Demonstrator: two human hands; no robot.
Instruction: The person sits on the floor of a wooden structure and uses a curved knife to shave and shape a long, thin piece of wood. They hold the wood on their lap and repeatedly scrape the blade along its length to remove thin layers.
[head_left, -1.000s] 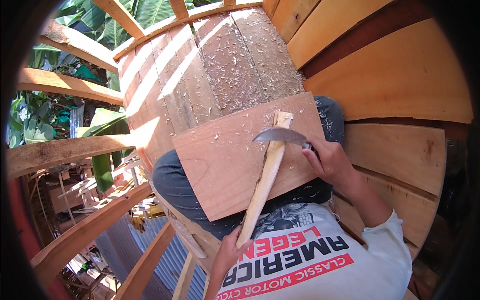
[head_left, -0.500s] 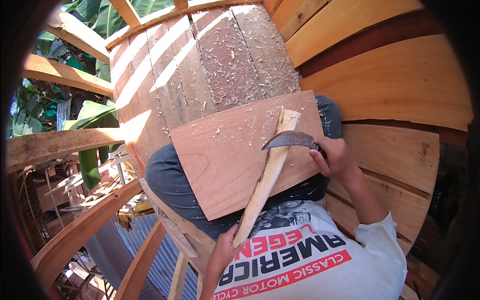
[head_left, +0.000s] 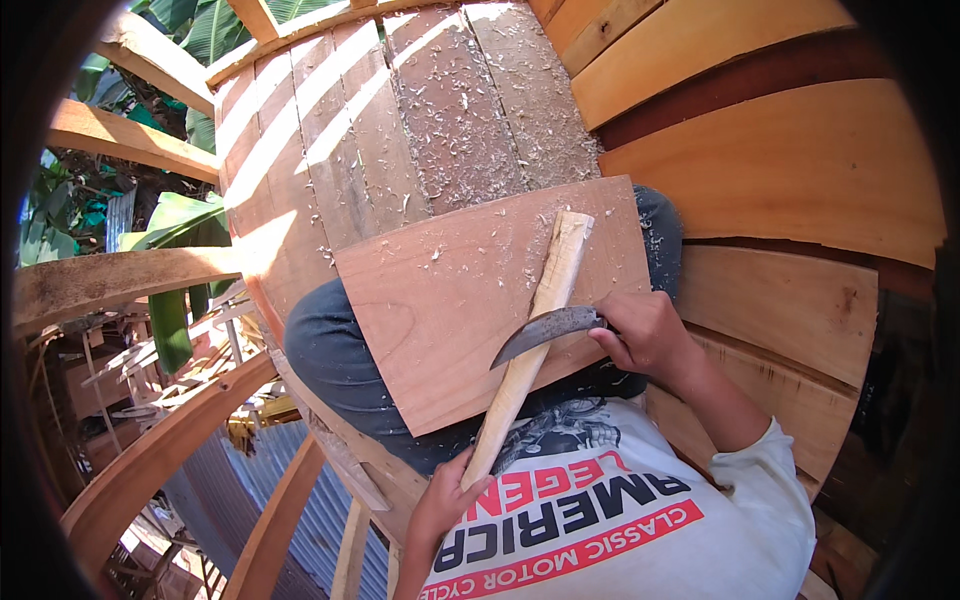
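Observation:
A pale wooden stick (head_left: 534,333) lies slanted across a reddish flat board (head_left: 440,310) that rests on my lap. My left hand (head_left: 445,500) grips the stick's lower end near my white printed shirt. My right hand (head_left: 645,335) holds a curved dark metal blade (head_left: 545,330), whose edge lies across the stick about halfway up. Wood shavings are scattered on the board.
Plank flooring (head_left: 400,130) strewn with shavings stretches ahead of my knees. Curved orange-brown planks (head_left: 790,170) rise on the right. Wooden ribs (head_left: 150,460) and beams (head_left: 120,280) frame the left, with green leaves (head_left: 180,300) and corrugated metal sheet (head_left: 250,490) beyond and below.
The blade has slid down the stick from near its upper tip to about its middle. My right hand came toward me with it; my left hand kept its hold.

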